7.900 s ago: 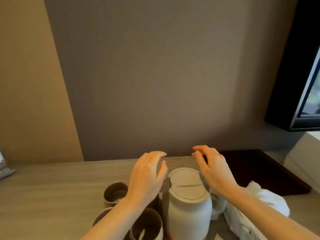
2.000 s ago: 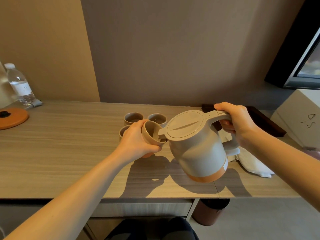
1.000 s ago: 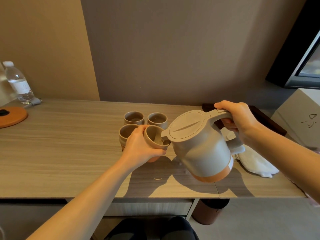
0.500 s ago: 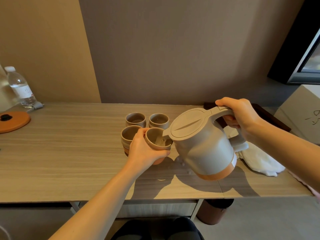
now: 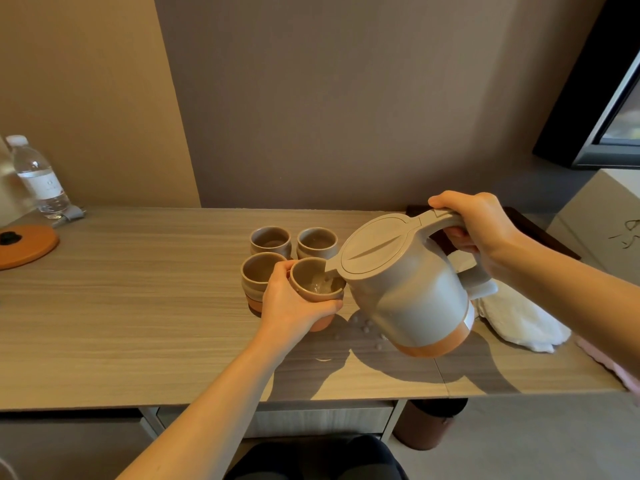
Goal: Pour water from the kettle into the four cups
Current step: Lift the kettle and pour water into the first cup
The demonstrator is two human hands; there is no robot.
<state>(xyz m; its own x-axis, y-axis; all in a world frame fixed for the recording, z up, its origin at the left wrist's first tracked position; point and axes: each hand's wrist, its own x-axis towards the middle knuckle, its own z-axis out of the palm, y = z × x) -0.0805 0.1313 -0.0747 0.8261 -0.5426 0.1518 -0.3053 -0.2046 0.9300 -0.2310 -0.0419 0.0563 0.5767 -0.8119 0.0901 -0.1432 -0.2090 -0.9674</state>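
Note:
My right hand [image 5: 476, 227] grips the handle of a grey kettle [image 5: 405, 289] with an orange base, tilted left with its spout over a cup. My left hand [image 5: 294, 303] holds that brown cup [image 5: 313, 284], tilted toward the spout, and water shows inside it. Three more brown cups stand on the wooden table [image 5: 138, 306]: one [image 5: 261, 271] right beside the held cup, two behind, at left [image 5: 270, 239] and right [image 5: 317, 240]. Small water drops [image 5: 363, 327] lie on the table under the spout.
A white cloth [image 5: 516, 320] lies at the right behind the kettle, with a dark tray [image 5: 540, 233] beyond it. An orange kettle base [image 5: 24, 242] and a water bottle [image 5: 38, 178] sit at the far left. A small bin [image 5: 429, 424] stands under the table.
The kettle has tipped further and water has come into the held cup. The cup has sunk closer to the table beside the front-left cup. Drops have appeared on the table.

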